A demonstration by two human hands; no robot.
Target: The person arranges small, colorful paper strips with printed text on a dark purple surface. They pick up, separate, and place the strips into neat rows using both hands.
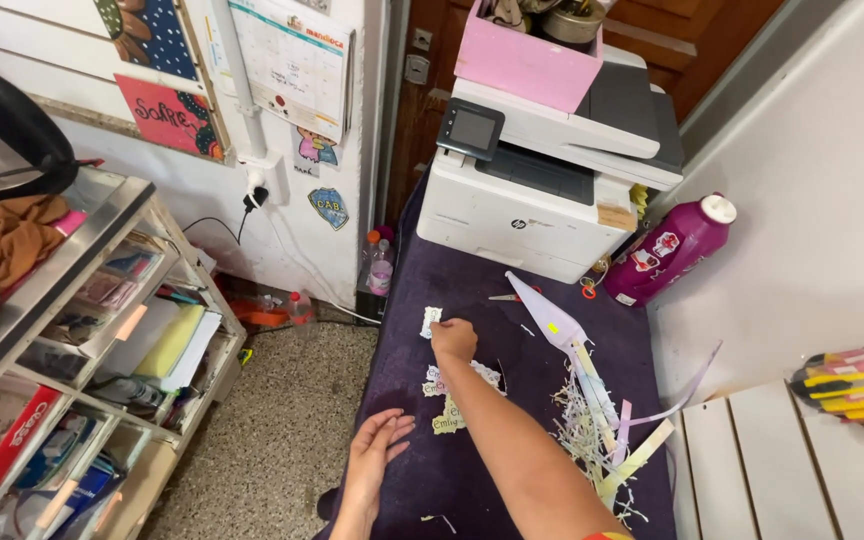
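My right hand reaches forward over a dark purple table and pinches a small white paper cutout by its edge. My left hand lies flat with fingers apart on the table's near left edge, holding nothing. Between the two hands, partly under my right forearm, lie other paper cutouts with scalloped edges. A heap of thin paper trimmings and long pale strips lies to the right of my arm.
A white printer with a pink box on top stands at the table's far end. A magenta bottle leans by the right wall. Scissors lie near the printer. A glass shelf unit stands at left. Craft knives sit at right.
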